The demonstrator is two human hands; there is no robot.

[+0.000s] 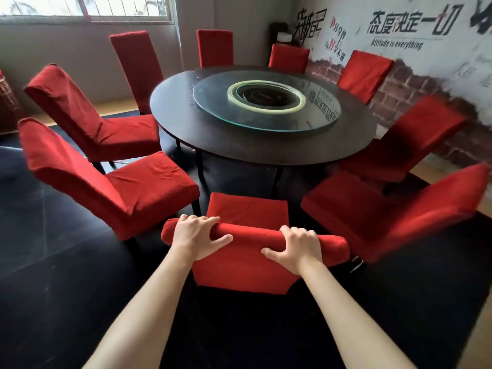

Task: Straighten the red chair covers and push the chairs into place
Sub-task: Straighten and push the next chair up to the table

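Two bare forearms are seen reaching up from the bottom of the frame to the nearest chair (pixel 247 211), at lower centre. Its top rail is gripped by both hands: the left hand (pixel 198 235) is curled over the left part of the rail with the thumb laid along the near side, and the right hand (pixel 298 246) is curled over the right part, its thumb pointing left across the back. The red chair cover (pixel 239 272) is seen stretched over the backrest and seat, bunched into a thick roll along the rail between and under the hands, with an uneven hem at the bottom of the back. The seat is pointed toward the round dark counter (pixel 266 145), its front edge near but apart from the counter's rim.

Around the counter, more red-covered chairs are arranged: two at the left of the frame (pixel 111 182) are pulled out and angled, with creased covers; two at the right (pixel 386 209) are tilted in the wide-angle view. A glass turntable (pixel 266 102) is carried on the counter. A black floor mat (pixel 53 262) is spread beneath, and a wall with painted lettering (pixel 399 27) fills the upper right.
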